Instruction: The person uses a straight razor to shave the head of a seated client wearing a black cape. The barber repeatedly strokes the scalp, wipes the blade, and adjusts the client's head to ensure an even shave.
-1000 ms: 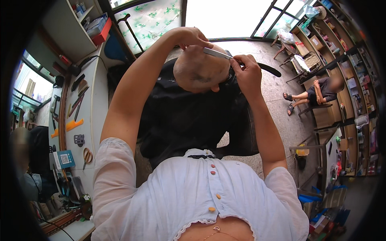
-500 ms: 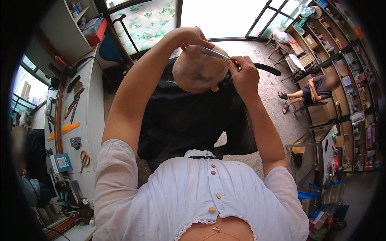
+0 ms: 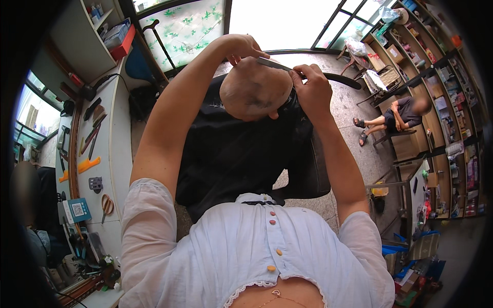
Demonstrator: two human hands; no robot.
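Observation:
A seated person's shaved head (image 3: 249, 92) is in front of me, with a dark patch of stubble on its crown. A black cape (image 3: 236, 154) covers the body. My right hand (image 3: 312, 88) pinches a straight razor (image 3: 276, 63), whose blade lies along the far right side of the head. At the far edge of the head, my left hand (image 3: 245, 47) rests with its fingers apart, one stretched toward the blade's tip. It holds nothing. The skin under the fingertips and the razor's edge is partly hidden.
On the left counter (image 3: 110, 149) lie scissors (image 3: 107, 206), an orange comb (image 3: 88, 165) and a hair dryer (image 3: 91, 91). A walking cane (image 3: 160, 42) leans by the window. Another person (image 3: 405, 115) sits near the shelves (image 3: 452, 102) at right. A black armrest (image 3: 341, 81) juts out beside my right hand.
The razor and my right hand have shifted slightly toward the far side of the head, the blade now lying nearer its edge. My left hand stays nearly in place.

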